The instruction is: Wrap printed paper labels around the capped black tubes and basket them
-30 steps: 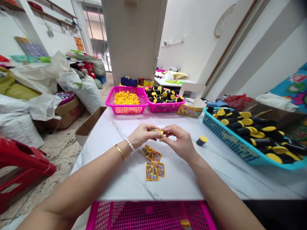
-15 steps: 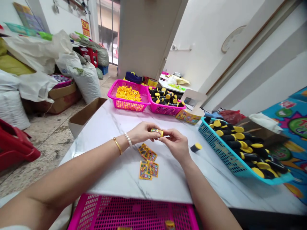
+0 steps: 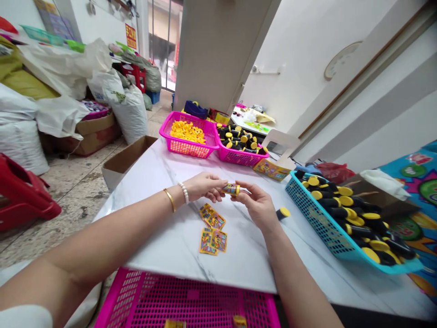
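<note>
Both hands meet over the white marble table [image 3: 170, 246]. My left hand [image 3: 204, 186] and my right hand [image 3: 256, 204] pinch the two ends of a small yellow-capped tube wrapped in a colourful sticker [image 3: 231, 188]. Below them lie several loose yellow stickers [image 3: 212, 230] on the table. One black tube with a yellow cap [image 3: 283, 213] lies just right of my right hand.
A blue basket [image 3: 317, 223] of black yellow-capped tubes stands at the right. At the back are a pink basket of yellow caps [image 3: 189, 143] and a pink basket of tubes [image 3: 239, 155], with a sticker box [image 3: 271, 169] beside them. A pink basket [image 3: 191, 300] sits at the near edge. Sacks, cardboard boxes and a red stool [image 3: 23, 196] fill the floor at left.
The hands have turned the little tube so it lies lengthwise between them. The camera has swung slightly, shifting the scene to the right.
</note>
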The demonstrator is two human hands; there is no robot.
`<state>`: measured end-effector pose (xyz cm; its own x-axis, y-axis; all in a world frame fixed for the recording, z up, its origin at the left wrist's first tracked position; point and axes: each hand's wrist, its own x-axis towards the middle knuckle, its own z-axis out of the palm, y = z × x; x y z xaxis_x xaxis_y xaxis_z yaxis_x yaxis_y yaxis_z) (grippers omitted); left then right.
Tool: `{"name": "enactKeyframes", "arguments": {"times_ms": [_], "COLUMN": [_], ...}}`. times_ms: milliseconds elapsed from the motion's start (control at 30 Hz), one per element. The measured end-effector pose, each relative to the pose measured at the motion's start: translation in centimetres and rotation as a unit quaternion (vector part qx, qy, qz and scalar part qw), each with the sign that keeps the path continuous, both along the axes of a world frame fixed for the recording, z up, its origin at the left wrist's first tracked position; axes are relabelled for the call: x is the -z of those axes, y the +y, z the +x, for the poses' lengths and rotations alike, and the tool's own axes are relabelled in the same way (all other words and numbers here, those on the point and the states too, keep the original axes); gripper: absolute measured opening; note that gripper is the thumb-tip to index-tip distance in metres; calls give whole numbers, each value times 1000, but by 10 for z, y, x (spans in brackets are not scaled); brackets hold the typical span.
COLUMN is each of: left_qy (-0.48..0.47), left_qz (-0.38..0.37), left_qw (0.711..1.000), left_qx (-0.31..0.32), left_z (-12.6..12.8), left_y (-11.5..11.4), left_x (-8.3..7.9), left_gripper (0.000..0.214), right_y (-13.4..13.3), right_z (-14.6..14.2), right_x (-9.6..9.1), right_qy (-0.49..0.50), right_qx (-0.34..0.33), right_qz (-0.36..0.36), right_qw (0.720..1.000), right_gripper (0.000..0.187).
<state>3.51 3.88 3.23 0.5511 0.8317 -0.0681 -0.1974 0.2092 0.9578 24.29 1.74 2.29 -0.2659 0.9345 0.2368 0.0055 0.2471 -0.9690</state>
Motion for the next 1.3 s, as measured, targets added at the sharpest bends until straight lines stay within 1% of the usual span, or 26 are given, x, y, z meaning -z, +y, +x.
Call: {"name": "enactKeyframes", "arguments": {"times_ms": [100, 200, 267, 367, 467, 633, 700, 767, 867, 967, 1133, 1200, 1267, 1300], "left_qy": [-38, -80, -69, -42, -55, -61, -57, -49, -33, -20, 0, 18, 37, 44], "left_qz": [-22, -17, -16, -36, -52, -53, -58, -69, -93, -104, -78, -69, -63, -59], "left_qw": [998, 994, 995, 996, 995, 993, 992, 991, 989, 986, 984, 981, 976, 976], "left_qx": [38, 75, 75, 68, 72, 85, 97, 104, 108, 129, 161, 183, 205, 205], "left_z": [1, 2, 4, 7, 10, 10, 10, 11, 11, 9, 7, 7, 8, 8], "left_y": [-1, 0, 0, -2, -5, -8, -8, -9, -11, -12, -15, -17, -20, -21], "left_x": [4, 7, 9, 10, 9, 5, 4, 4, 3, 1, -6, -8, -10, -10], "left_gripper": [42, 39, 37, 41, 42, 40, 40, 41, 45, 49, 50, 55, 58, 60], "right_y": [0, -2, -3, -5, -7, -11, -14, -18, -23, -28, -38, -51, -73, -87], "right_z": [-1, -4, -4, -3, -2, -6, -7, -7, -6, -8, -11, -6, 2, 6], "right_x": [3, 6, 7, 6, 5, 4, 1, -3, -11, -18, -21, -22, -25, -26], "right_qy": [62, 119, 112, 77, 80, 103, 85, 47, 0, 4, -9, -22, -62, -92], "right_qx": [5, 7, -13, -33, -25, -16, -12, -14, -37, -58, -77, -72, -69, -74], "right_qz": [1, -6, -17, -8, 10, 26, 53, 84, 116, 132, 145, 153, 159, 162], "right_qw": [998, 993, 993, 996, 996, 994, 995, 995, 993, 989, 986, 985, 983, 980], "right_gripper": [19, 17, 19, 19, 13, 12, 11, 14, 17, 16, 24, 25, 25, 25]}}
